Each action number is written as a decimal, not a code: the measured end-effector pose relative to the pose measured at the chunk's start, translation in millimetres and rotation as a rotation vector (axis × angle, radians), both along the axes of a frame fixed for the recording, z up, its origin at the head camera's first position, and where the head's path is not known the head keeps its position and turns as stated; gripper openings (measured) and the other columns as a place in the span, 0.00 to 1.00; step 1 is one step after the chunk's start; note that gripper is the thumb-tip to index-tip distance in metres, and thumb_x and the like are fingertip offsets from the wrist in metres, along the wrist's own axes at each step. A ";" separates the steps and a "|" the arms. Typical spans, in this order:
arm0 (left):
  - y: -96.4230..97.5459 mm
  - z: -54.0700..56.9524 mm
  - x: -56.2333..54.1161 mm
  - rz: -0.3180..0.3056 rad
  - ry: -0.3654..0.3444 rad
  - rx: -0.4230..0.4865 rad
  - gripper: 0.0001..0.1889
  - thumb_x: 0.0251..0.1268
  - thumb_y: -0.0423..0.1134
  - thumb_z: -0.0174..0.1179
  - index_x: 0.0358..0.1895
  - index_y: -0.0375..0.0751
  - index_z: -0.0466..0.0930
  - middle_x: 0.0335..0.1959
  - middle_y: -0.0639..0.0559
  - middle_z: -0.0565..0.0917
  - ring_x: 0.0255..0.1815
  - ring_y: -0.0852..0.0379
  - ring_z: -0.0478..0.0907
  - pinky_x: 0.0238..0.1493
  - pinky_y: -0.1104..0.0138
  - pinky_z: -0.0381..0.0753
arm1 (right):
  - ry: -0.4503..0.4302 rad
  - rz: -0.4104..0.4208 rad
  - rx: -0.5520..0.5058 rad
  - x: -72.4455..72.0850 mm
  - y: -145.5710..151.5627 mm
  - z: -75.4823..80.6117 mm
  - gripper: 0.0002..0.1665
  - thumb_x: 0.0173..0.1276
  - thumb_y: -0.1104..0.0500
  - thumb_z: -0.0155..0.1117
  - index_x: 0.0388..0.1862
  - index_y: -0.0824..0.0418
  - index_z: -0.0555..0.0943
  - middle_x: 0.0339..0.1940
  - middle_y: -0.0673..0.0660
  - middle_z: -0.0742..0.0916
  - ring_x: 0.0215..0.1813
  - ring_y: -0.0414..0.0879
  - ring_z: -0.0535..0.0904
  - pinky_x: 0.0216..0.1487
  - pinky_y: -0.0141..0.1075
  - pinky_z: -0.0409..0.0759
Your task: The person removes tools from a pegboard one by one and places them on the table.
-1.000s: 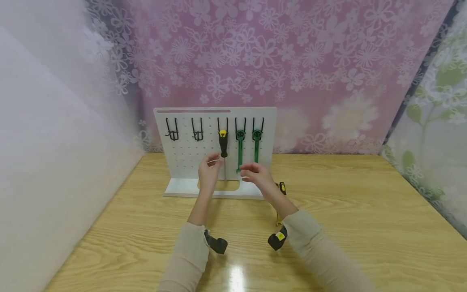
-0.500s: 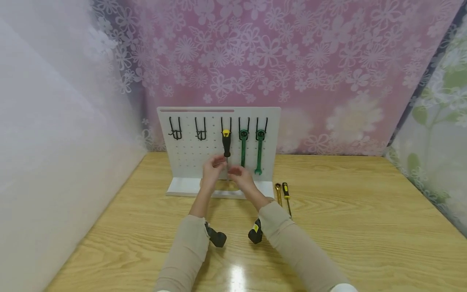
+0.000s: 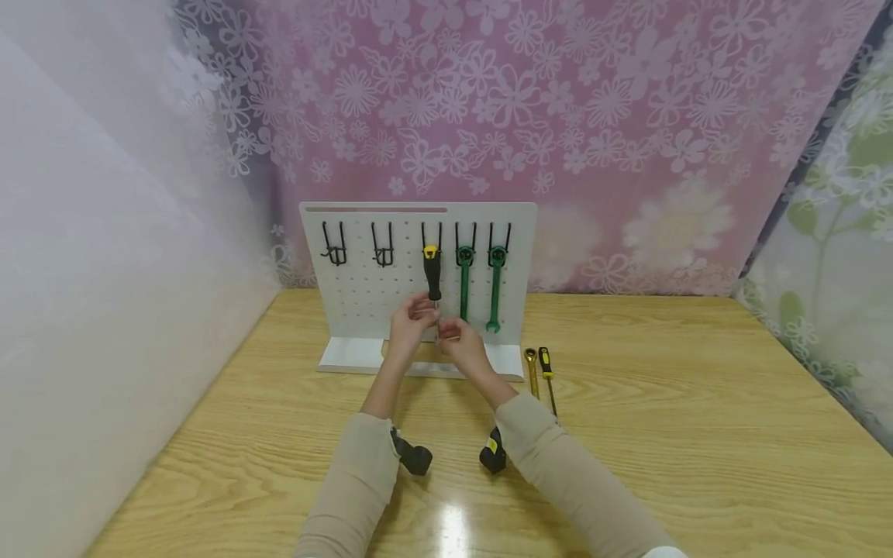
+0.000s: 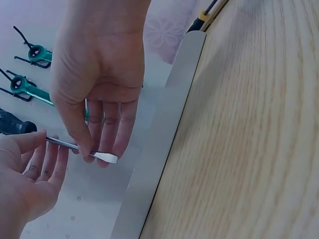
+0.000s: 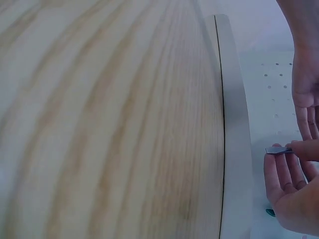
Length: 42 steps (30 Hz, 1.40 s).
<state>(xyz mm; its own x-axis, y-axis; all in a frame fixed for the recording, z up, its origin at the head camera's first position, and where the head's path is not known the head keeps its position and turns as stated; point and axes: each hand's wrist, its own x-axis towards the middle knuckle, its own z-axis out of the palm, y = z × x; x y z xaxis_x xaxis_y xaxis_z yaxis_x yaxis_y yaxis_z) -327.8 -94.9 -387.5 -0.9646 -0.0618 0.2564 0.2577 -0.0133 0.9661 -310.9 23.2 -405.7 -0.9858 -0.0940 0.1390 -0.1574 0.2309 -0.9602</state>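
A flat-blade screwdriver (image 3: 433, 280) with a black handle and yellow end hangs tip-down from the middle hook of a white pegboard (image 3: 363, 302). My left hand (image 3: 407, 329) pinches its metal shaft (image 4: 62, 143) just below the handle. Lower down, my right hand (image 3: 466, 349) pinches the shaft between thumb and fingers, close to the flat tip (image 4: 110, 158). In the right wrist view the tip (image 5: 275, 150) pokes out past the right thumb. Two green wrenches hang to the right: the nearer wrench (image 3: 465, 287) is partly hidden behind my right hand, the farther wrench (image 3: 496, 291) shows whole.
Two double hooks on the left, an outer hook (image 3: 336, 252) and an inner hook (image 3: 383, 252), carry nothing. On the wooden table (image 3: 663, 434), right of the pegboard's base, lie a gold wrench (image 3: 532, 372) and a black-and-yellow screwdriver (image 3: 546, 364). A floral curtain (image 3: 593, 155) hangs behind.
My right hand has moved left from in front of the green wrenches and taken hold of the screwdriver's shaft. My left hand has closed in on the same shaft. The screwdriver stays on its hook.
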 end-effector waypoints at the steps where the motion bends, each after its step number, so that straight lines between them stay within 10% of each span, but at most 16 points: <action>1: -0.1 0.7 0.5 -0.004 0.004 0.007 0.22 0.59 0.24 0.58 0.58 0.31 0.69 0.46 0.38 0.77 0.47 0.47 0.75 0.44 0.65 0.79 | 0.013 0.002 0.008 0.7 0.2 -0.1 0.14 0.58 0.71 0.59 0.45 0.68 0.75 0.38 0.60 0.81 0.38 0.51 0.78 0.38 0.40 0.80; 42: -1.0 13.7 35.4 -0.056 0.082 -0.003 0.24 0.57 0.22 0.58 0.59 0.35 0.70 0.44 0.38 0.78 0.41 0.47 0.77 0.40 0.62 0.80 | 0.066 0.094 -0.015 40.2 12.1 14.4 0.10 0.60 0.74 0.58 0.41 0.70 0.74 0.33 0.62 0.82 0.33 0.54 0.80 0.34 0.41 0.82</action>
<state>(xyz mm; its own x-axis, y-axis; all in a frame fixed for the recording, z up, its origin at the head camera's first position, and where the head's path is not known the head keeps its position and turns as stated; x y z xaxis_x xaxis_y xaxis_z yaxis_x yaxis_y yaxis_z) -292.4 -96.0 -373.8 -0.9423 -0.0071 0.3347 0.3347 -0.0272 0.9419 -270.7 35.3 -391.3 -0.9613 -0.1830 0.2058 -0.2411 0.1981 -0.9501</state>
